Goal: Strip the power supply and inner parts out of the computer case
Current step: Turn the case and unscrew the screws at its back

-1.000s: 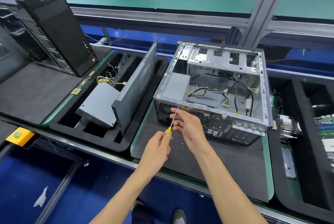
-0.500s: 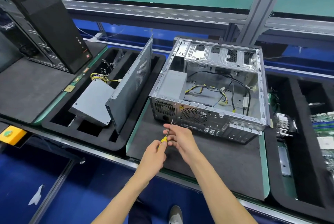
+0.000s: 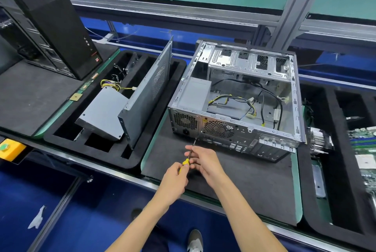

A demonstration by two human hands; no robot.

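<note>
An open silver computer case (image 3: 293, 97) lies on its side on a dark mat (image 3: 234, 180), its back panel toward me. Inside at the left sits the grey power supply (image 3: 194, 95) with yellow and black cables (image 3: 242, 102). My left hand (image 3: 175, 178) grips the yellow handle of a screwdriver (image 3: 188, 158). My right hand (image 3: 205, 160) pinches its thin shaft. The tip points at the lower back panel, beside the power socket; I cannot tell whether it touches a screw.
A foam tray (image 3: 61, 135) at left holds another grey power supply (image 3: 101, 113) and an upright side panel (image 3: 148, 93). A black tower (image 3: 50, 19) stands at far left. Another tray (image 3: 341, 170) at right holds circuit boards and a heatsink. A yellow box (image 3: 10, 148) sits at the bench edge.
The screwdriver tip has dropped from the top rim of the back panel to a lower spot near the power socket. Both hands came down and toward me with it.
</note>
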